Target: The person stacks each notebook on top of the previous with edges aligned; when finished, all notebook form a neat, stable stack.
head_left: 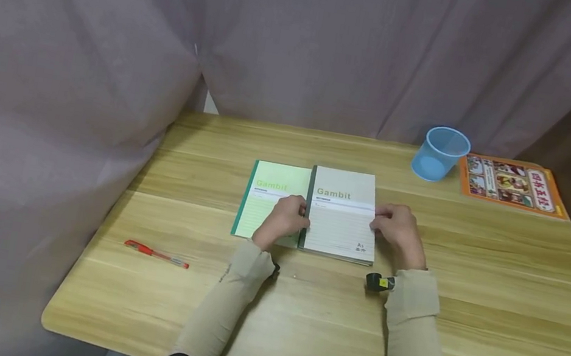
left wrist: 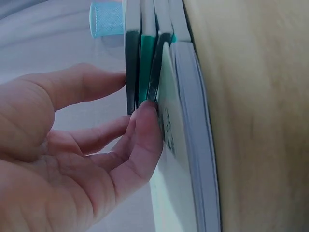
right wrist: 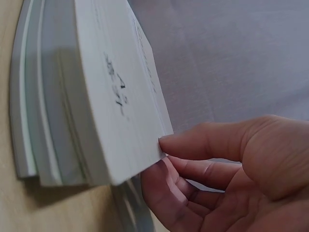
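Observation:
A stack of notebooks lies on the table, topped by a grey-covered notebook (head_left: 340, 229) with a dark spine. Below it, a green-spined notebook (left wrist: 144, 72) and another dark-spined one show in the left wrist view. A light green notebook (head_left: 272, 170) sticks out leftward from under the stack. My left hand (head_left: 283, 221) holds the spine side, thumb at the top notebook's edge and curled fingertips against the spines lower down. Across from it, my right hand (head_left: 398, 229) grips the right edge, thumb (right wrist: 203, 140) at the top cover's rim and fingers curled at the side.
A red pen (head_left: 156, 253) lies on the wooden table (head_left: 309, 317) at the left. Toward the back right stands a blue mesh-like cup (head_left: 432, 163), beside an orange picture booklet (head_left: 514, 186). Grey curtains (head_left: 306, 39) hang behind the table.

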The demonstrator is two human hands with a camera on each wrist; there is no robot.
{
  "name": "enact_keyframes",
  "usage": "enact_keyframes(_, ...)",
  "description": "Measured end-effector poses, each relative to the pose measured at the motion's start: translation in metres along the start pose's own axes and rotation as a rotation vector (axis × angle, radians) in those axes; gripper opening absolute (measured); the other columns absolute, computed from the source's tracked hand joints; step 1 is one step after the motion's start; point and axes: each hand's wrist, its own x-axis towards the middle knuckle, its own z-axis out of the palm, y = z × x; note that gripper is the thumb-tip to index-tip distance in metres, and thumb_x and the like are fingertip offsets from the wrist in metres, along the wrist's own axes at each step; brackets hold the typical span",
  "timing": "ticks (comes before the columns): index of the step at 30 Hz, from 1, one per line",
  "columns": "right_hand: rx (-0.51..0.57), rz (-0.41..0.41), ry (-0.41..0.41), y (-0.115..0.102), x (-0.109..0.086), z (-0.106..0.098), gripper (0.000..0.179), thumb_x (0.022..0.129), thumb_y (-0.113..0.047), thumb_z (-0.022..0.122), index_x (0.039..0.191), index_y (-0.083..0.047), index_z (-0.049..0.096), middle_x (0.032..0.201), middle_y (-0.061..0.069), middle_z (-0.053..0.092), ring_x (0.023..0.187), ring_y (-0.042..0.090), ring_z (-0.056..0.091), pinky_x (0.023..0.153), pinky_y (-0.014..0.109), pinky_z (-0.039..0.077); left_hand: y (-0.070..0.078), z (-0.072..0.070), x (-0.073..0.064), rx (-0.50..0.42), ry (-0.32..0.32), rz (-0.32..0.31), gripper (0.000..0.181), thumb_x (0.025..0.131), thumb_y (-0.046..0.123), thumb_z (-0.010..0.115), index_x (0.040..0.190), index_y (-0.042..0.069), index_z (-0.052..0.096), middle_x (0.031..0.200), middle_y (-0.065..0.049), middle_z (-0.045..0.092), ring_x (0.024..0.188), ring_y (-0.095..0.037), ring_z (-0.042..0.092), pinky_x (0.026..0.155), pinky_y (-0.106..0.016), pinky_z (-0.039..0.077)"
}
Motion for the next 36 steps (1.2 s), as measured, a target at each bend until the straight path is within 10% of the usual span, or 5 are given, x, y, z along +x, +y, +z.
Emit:
enact_keyframes(14, 0.008, -0.003, 0.040, 0.003, 0.004, 0.004, 0.038, 0.088, 0.004, 0.061, 0.123, 0.018, 0.059, 0.111, 0.031, 0.063, 0.084, 0.025, 0.066, 0.073, 0.032, 0.059, -0.005, 0.002, 0.003, 0.017, 0.010, 0.031, 0.012, 0.086, 0.000, 0.067, 0.097, -0.002, 0.061, 0.083, -0.007, 0.055, 0.067, -0.016, 0.049, 0.053, -0.023, 0.040)
enact_keyframes(36, -0.097, -0.088, 0.147, -0.022, -0.006, 0.007, 0.042, 0.089, -0.004, 0.059, 0.127, 0.014, 0.058, 0.102, 0.024, 0.064, 0.081, 0.026, 0.061, 0.065, 0.028, 0.051, -0.015, -0.021, -0.001, -0.081, 0.102, 0.037, 0.043, 0.095, 0.010, 0.058, 0.135, -0.006, 0.055, 0.092, -0.010, 0.068, 0.072, -0.016, 0.059, 0.066, -0.028, 0.048)
